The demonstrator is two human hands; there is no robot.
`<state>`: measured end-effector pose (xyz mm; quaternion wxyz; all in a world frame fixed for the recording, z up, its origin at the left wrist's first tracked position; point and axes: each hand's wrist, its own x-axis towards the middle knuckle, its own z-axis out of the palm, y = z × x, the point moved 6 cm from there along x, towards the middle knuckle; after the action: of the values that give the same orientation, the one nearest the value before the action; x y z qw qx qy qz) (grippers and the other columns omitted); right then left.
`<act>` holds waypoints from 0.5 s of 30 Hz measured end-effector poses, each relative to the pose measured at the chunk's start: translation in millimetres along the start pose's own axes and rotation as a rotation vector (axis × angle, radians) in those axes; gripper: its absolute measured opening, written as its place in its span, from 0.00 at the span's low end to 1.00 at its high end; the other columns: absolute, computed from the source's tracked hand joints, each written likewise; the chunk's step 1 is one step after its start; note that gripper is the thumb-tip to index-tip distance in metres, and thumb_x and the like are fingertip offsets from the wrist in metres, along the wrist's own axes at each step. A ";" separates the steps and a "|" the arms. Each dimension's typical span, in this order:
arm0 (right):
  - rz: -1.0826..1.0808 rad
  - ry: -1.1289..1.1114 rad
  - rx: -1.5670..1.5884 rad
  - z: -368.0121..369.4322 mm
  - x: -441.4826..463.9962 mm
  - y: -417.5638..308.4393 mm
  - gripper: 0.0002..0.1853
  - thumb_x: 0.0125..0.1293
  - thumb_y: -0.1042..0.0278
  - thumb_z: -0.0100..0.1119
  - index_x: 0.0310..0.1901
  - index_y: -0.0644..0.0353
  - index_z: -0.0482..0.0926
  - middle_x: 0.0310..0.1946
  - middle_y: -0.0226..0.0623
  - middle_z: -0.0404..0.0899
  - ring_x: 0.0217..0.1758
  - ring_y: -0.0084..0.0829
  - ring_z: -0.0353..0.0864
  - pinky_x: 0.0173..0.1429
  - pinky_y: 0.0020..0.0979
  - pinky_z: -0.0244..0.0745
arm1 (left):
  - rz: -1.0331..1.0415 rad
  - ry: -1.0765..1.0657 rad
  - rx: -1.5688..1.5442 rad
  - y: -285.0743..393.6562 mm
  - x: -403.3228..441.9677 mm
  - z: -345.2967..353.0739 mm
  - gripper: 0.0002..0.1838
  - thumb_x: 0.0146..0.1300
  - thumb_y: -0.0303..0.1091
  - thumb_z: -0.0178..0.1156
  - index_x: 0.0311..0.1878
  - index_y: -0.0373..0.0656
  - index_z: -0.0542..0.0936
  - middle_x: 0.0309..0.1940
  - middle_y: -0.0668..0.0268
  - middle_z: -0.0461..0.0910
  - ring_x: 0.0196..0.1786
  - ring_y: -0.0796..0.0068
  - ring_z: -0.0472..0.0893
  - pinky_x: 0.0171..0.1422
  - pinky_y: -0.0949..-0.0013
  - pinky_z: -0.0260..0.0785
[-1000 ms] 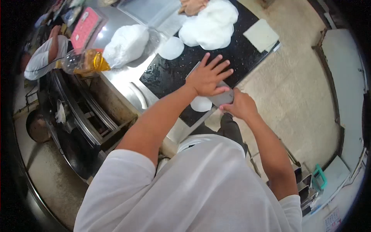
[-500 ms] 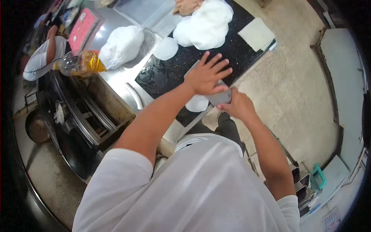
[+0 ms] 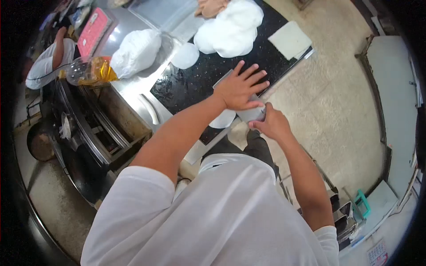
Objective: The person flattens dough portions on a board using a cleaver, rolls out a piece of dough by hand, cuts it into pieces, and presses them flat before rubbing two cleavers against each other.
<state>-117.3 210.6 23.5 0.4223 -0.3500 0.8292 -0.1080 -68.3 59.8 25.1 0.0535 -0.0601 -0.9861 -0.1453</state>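
Note:
My left hand point(image 3: 242, 88) lies flat with spread fingers on a wide grey metal blade point(image 3: 253, 107) over the black board point(image 3: 177, 86). At the blade's near right end, my right hand point(image 3: 274, 122) is closed round it; the handle itself is hidden. A round white disc point(image 3: 223, 119) lies partly under my left wrist. Farther back on the board are a single white disc point(image 3: 185, 56) and a pile of white rounds point(image 3: 230, 31). A folded pale cloth point(image 3: 290, 40) rests at the board's right corner.
To the left are a white plastic bag point(image 3: 136, 53), a bottle of yellow oil point(image 3: 91, 71) and a pink box point(image 3: 94, 32). A person point(image 3: 53, 62) is at the far left, beyond a black wok point(image 3: 82, 170). A clear tray point(image 3: 162, 15) sits at the back.
The view has shifted, so the board and bag appear slightly farther left. The blade has moved a little and looks more tilted, with both hands still on it.

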 end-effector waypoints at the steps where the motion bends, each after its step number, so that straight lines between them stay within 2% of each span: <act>1: -0.013 0.016 -0.003 -6.4 4.1 -7.2 0.37 0.56 0.44 0.75 0.54 0.68 0.73 0.39 0.60 0.86 0.45 0.60 0.87 0.48 0.53 0.81 | 0.003 0.010 0.018 -9.3 4.6 -5.3 0.38 0.68 0.71 0.49 0.73 0.57 0.74 0.77 0.61 0.66 0.82 0.53 0.58 0.83 0.33 0.41; 4: -0.037 0.068 -0.003 3.3 -4.3 -16.4 0.37 0.56 0.45 0.76 0.55 0.69 0.73 0.41 0.62 0.85 0.47 0.60 0.87 0.51 0.52 0.80 | -0.001 -0.003 0.039 -12.1 -1.3 -7.3 0.40 0.66 0.71 0.52 0.74 0.59 0.72 0.78 0.61 0.64 0.83 0.52 0.56 0.83 0.34 0.39; 6: -0.055 -0.048 0.339 56.3 -32.5 -8.7 0.38 0.56 0.47 0.76 0.58 0.69 0.72 0.44 0.64 0.84 0.49 0.61 0.86 0.54 0.52 0.79 | 0.007 -0.080 -0.060 13.2 -45.2 -5.4 0.40 0.66 0.71 0.52 0.75 0.59 0.71 0.79 0.60 0.62 0.84 0.52 0.54 0.84 0.33 0.37; 7: -0.051 -0.109 0.251 74.5 -39.8 -12.0 0.38 0.56 0.48 0.76 0.58 0.70 0.72 0.45 0.64 0.84 0.49 0.61 0.86 0.55 0.52 0.79 | 0.053 -0.253 -0.025 22.9 -74.1 6.9 0.41 0.66 0.72 0.52 0.76 0.60 0.70 0.80 0.61 0.61 0.84 0.52 0.53 0.84 0.34 0.35; 8: -0.039 -0.165 0.165 88.4 -45.5 -15.9 0.38 0.56 0.48 0.76 0.59 0.70 0.72 0.46 0.65 0.84 0.50 0.62 0.85 0.56 0.52 0.78 | 0.052 -0.259 -0.028 25.7 -82.7 4.3 0.41 0.66 0.72 0.52 0.76 0.60 0.70 0.80 0.61 0.61 0.84 0.52 0.53 0.84 0.34 0.35; 10: 0.004 -0.131 0.180 80.2 -32.5 -18.8 0.39 0.56 0.47 0.76 0.58 0.70 0.72 0.44 0.64 0.84 0.49 0.61 0.86 0.54 0.53 0.79 | 0.072 -0.196 -0.125 23.4 -78.7 0.4 0.41 0.65 0.71 0.53 0.76 0.60 0.70 0.80 0.62 0.61 0.84 0.52 0.53 0.84 0.33 0.35; 12: 0.085 -0.056 0.092 53.5 -24.8 -14.5 0.40 0.54 0.45 0.77 0.58 0.68 0.72 0.40 0.62 0.85 0.47 0.59 0.87 0.50 0.53 0.80 | 0.077 -0.177 -0.095 13.3 -57.2 0.9 0.40 0.64 0.70 0.55 0.75 0.60 0.71 0.80 0.63 0.62 0.83 0.52 0.55 0.84 0.34 0.37; 15: -0.037 0.149 -0.023 5.1 -7.4 -22.9 0.38 0.54 0.43 0.76 0.55 0.65 0.72 0.37 0.59 0.86 0.42 0.59 0.87 0.44 0.53 0.80 | 0.069 0.003 0.016 -17.2 -8.6 -15.4 0.40 0.63 0.69 0.58 0.74 0.59 0.72 0.78 0.63 0.64 0.81 0.53 0.59 0.83 0.35 0.42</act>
<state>-99.2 199.4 35.8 0.3535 -0.3610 0.8528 -0.1319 -60.7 38.1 33.9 0.0605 -0.0934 -0.9845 -0.1353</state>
